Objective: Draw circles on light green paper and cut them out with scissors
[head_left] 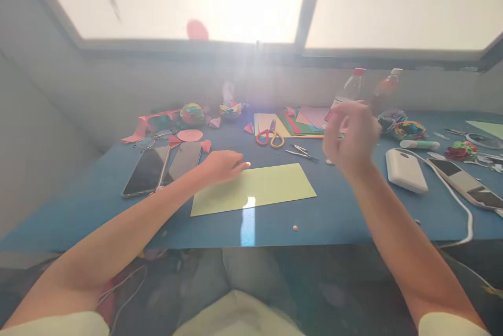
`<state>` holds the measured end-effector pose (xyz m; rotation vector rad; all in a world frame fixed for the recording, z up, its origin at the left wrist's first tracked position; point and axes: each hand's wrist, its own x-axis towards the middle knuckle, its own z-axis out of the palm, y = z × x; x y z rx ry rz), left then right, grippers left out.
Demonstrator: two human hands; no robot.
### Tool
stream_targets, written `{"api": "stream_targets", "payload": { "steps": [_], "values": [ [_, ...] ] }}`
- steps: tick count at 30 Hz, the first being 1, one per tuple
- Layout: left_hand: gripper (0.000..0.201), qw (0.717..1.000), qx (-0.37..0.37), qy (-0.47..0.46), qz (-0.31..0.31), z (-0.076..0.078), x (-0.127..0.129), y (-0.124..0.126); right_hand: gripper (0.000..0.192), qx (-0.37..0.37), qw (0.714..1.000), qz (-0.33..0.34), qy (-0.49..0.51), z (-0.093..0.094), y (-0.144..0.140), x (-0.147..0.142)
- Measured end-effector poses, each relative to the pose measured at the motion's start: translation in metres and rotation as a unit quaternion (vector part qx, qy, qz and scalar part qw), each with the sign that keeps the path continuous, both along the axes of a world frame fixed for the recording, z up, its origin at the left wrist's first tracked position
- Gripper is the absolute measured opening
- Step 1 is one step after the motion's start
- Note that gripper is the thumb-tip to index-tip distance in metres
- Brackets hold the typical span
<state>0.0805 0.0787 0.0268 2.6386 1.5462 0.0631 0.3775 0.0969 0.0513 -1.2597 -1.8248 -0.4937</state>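
Pale green paper sheet (pixel 254 188), flat, matte and rectangular, lies on the blue table (pixel 338 215) in front of the person. The left hand (pixel 222 164) rests palm down at the sheet's upper left corner, fingers stretched flat and touching its edge, gripping nothing. The right hand (pixel 349 137) hangs raised above the table, well to the right of the sheet, blurred, fingers loosely curled; whether they pinch anything cannot be told. Beyond the sheet lie red-and-yellow-handled scissors (pixel 269 137) and a stack of coloured paper (pixel 298 121). Two dark glossy phones (pixel 163 167) lie left of the hand; a smooth white power bank (pixel 405 170) with a cable sits right.
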Motion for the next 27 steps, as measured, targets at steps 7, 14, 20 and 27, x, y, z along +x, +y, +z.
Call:
{"api": "stream_targets", "payload": {
  "steps": [7, 14, 20, 27],
  "values": [
    [0.040, 0.995, -0.077, -0.068, -0.010, -0.005, 0.004, -0.004, 0.026, -0.258, 0.962, -0.093, -0.013, -0.058, 0.053, -0.005],
    [0.035, 0.984, -0.138, -0.112, -0.016, -0.010, -0.002, 0.008, 0.022, -0.334, 0.939, -0.077, -0.039, -0.057, 0.055, 0.003],
    [0.031, 0.959, -0.206, -0.196, -0.007, -0.009, -0.005, 0.012, 0.022, -0.355, 0.931, -0.078, -0.036, -0.056, 0.061, 0.013],
    [0.032, 0.953, -0.213, -0.217, 0.001, -0.010, -0.004, 0.014, 0.025, -0.368, 0.926, -0.068, -0.050, -0.055, 0.062, 0.014]
  ]
}}
